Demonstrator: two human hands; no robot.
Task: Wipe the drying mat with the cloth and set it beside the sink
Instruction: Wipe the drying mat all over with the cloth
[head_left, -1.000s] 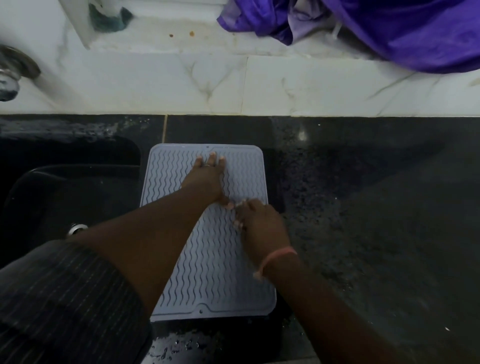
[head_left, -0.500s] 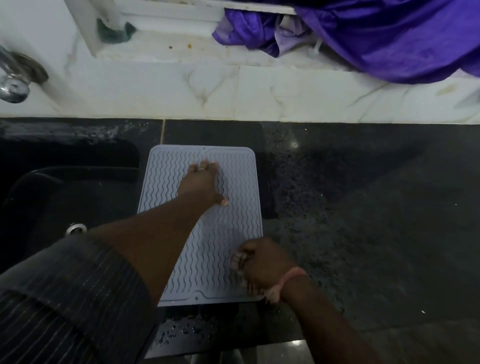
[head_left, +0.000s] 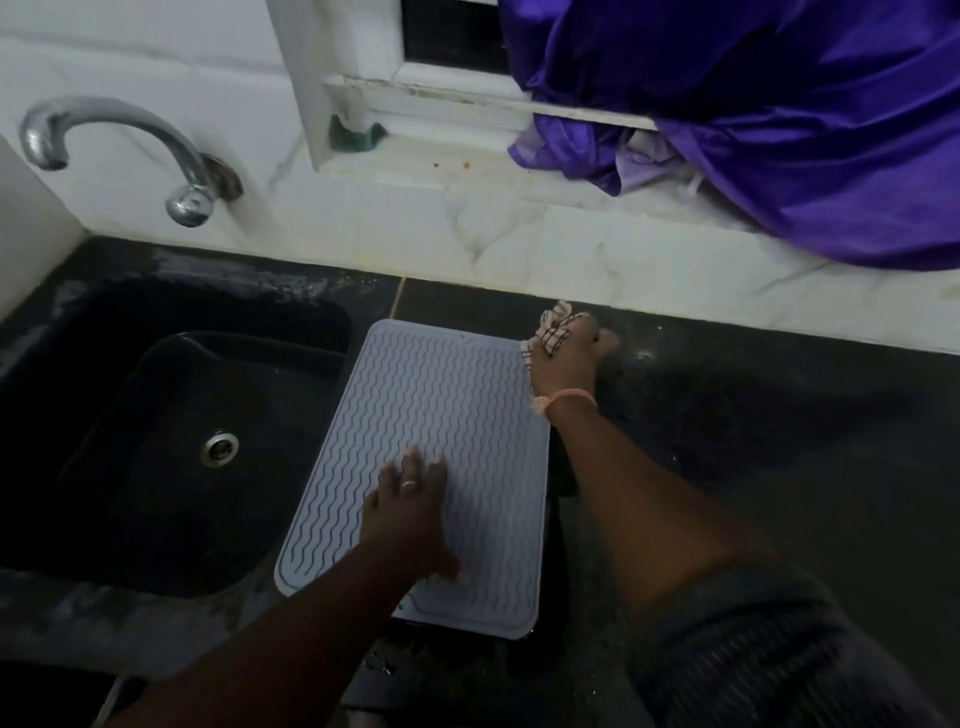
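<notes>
Drying mat (head_left: 441, 415) lies flat on the counter (head_left: 753, 441) just beside the sink (head_left: 171, 441), its long axis running from the counter's front edge toward the back wall, slightly tilted, near left corner overlapping the sink rim. My left hand (head_left: 410, 514) presses on its near half, fingers straight. My right hand (head_left: 563, 351) grips the checked cloth (head_left: 553, 325) at the mat's far right corner.
</notes>
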